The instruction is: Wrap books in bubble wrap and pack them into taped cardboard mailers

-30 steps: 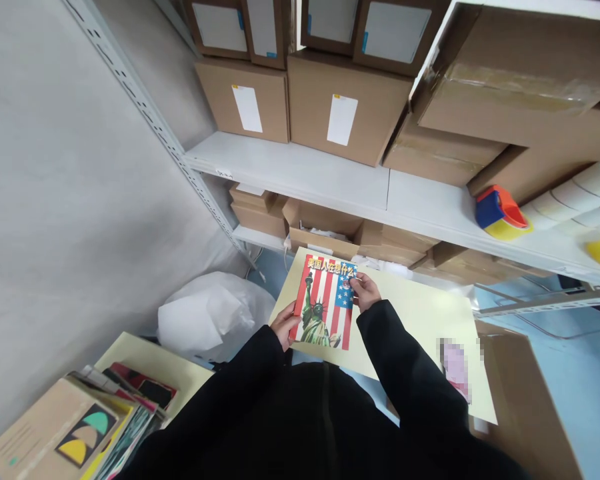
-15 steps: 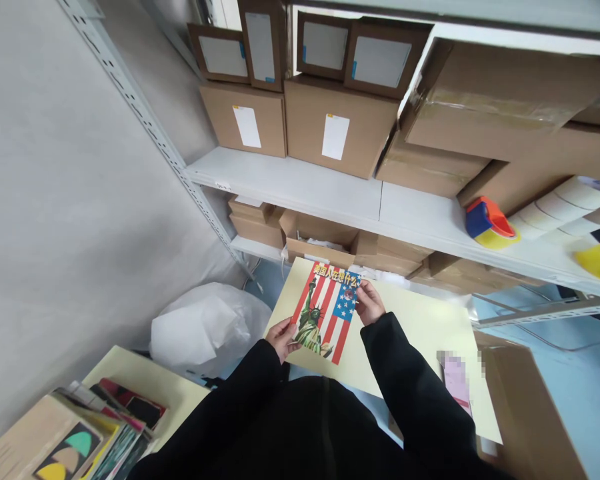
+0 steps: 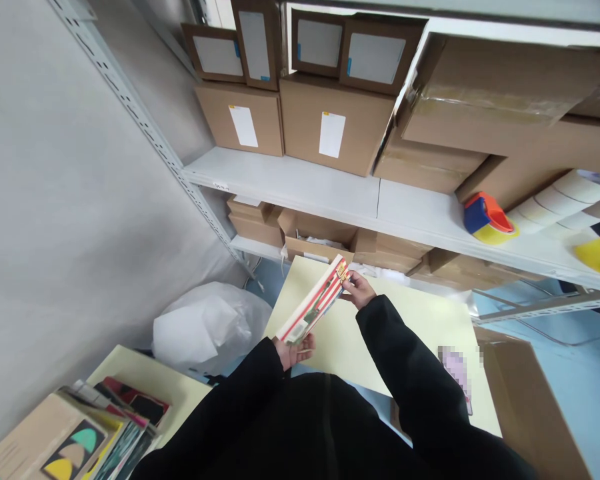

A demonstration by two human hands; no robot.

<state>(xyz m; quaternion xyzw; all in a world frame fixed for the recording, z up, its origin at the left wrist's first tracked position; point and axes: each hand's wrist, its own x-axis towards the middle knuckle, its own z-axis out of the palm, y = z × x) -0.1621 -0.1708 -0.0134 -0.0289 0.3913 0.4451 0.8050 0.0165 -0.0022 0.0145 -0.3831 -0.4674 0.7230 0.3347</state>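
Observation:
I hold a book [image 3: 314, 308] with a red, white and blue striped cover, tilted up on edge so its cream page block faces me. My left hand [image 3: 294, 349] grips its near lower corner from underneath. My right hand [image 3: 359, 290] pinches its far upper corner. The book hovers over a pale yellow table [image 3: 405, 333]. Both my sleeves are black.
A white metal shelf [image 3: 300, 183] carries brown cardboard boxes [image 3: 333, 123], a tape dispenser [image 3: 487, 217] and tape rolls [image 3: 565, 197]. More open boxes sit on the lower shelf. A white bag [image 3: 205, 327] lies on the floor at left. Stacked books [image 3: 100, 433] fill the lower left corner.
The book was flat with its cover facing me; it has now been turned up on edge, cover to the right. Both hands stayed on its corners.

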